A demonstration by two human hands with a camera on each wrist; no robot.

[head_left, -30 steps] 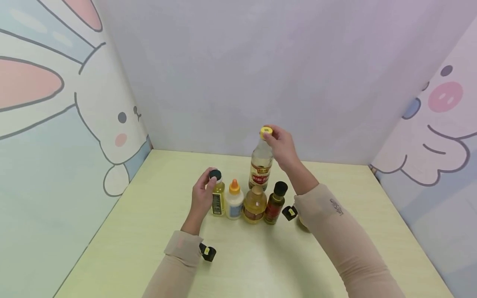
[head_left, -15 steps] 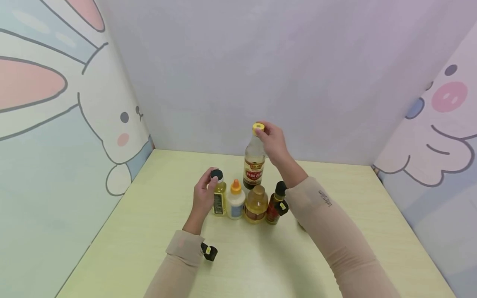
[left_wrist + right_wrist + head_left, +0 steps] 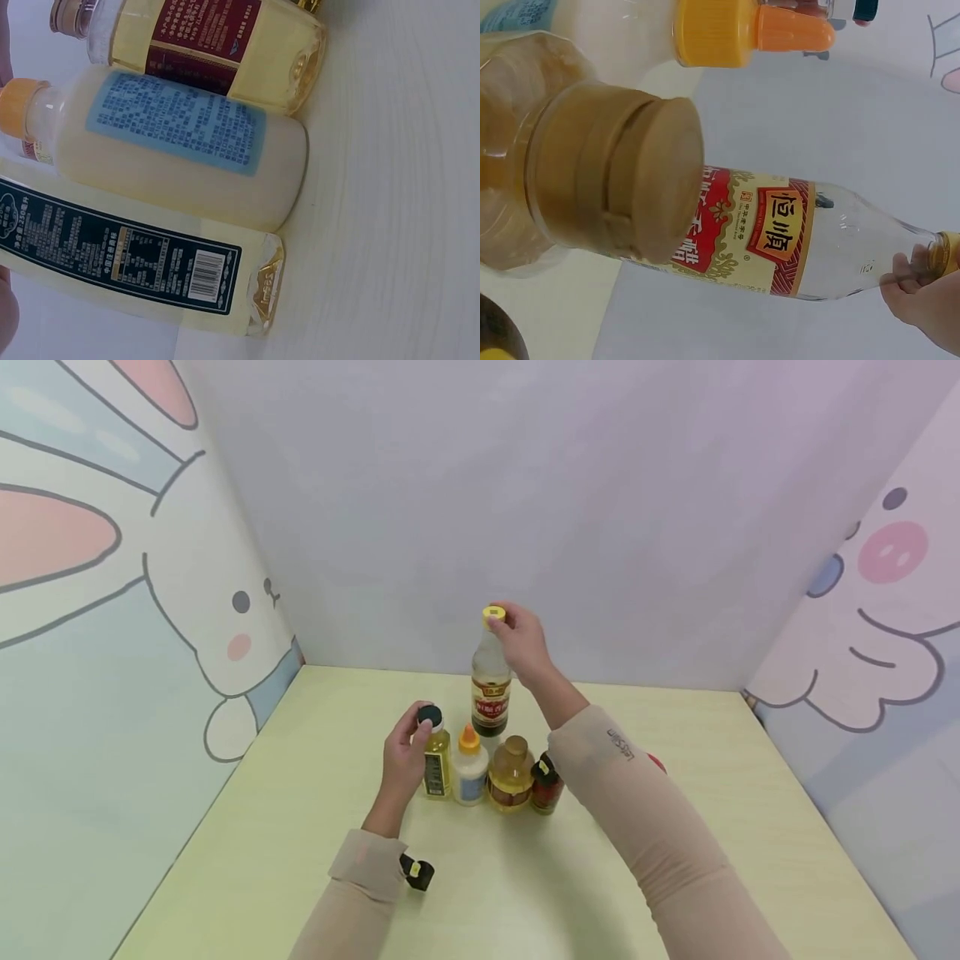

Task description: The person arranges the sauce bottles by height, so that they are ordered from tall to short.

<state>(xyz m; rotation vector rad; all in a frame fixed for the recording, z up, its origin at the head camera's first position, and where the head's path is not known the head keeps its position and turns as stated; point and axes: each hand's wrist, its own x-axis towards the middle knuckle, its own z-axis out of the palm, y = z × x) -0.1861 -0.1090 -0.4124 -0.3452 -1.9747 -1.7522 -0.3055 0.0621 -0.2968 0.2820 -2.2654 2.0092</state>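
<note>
My right hand (image 3: 525, 647) grips a tall glass vinegar bottle (image 3: 491, 693) at its yellow-capped neck. The bottle is upright behind the row of smaller bottles; whether its base touches the table I cannot tell. At the left end of the row, my left hand (image 3: 403, 760) holds a green-capped oil bottle (image 3: 437, 768) near its top, and its dark label (image 3: 127, 251) fills much of the left wrist view. Beside it stands a white squeeze bottle (image 3: 470, 777) with an orange tip, then a rounded amber bottle (image 3: 512, 777). Right wrist view: fingers (image 3: 915, 277) curl round the vinegar bottle's neck.
A black-capped sauce bottle (image 3: 547, 795) ends the row on the right, partly hidden by the right wrist camera. A red edge of something (image 3: 657, 762) shows behind the right sleeve. The pale table (image 3: 337, 727) meets a grey back wall (image 3: 450, 527).
My right hand has carried the vinegar bottle left, from behind the amber bottle to behind the squeeze bottle. The left hand stays on the oil bottle. A red edge has appeared past the right sleeve.
</note>
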